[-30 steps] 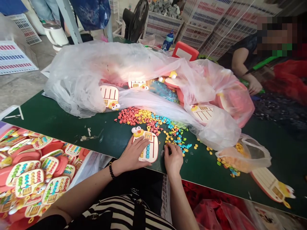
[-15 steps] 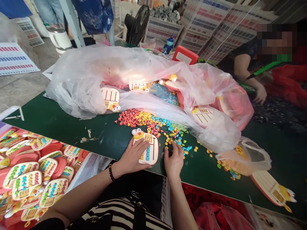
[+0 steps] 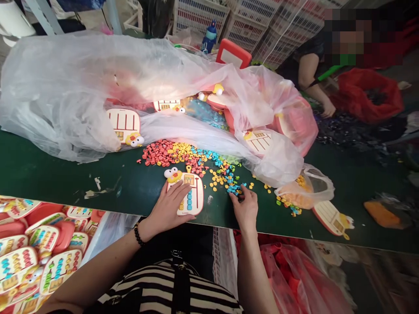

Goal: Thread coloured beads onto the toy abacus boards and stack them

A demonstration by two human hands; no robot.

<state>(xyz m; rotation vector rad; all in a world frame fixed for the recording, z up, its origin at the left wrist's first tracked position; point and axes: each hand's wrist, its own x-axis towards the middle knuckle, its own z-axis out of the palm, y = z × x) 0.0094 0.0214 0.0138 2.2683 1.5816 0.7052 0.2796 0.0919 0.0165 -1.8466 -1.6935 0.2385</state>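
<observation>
Toy board [image 3: 190, 196] is lying on green table [image 3: 49, 174] w/ left hand [image 3: 168, 208] pressing flat on it; right hand [image 3: 246, 209] is pinching at beads [image 3: 225, 176] just right of board.

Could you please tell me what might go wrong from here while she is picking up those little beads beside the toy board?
1. The loose beads lie scattered on the green table; the right hand reaching into them could knock some off the near edge.
2. The left hand only lies flat on the toy board, so it may slide.
3. The plastic bag sags over the pile and might drag beads.
</observation>
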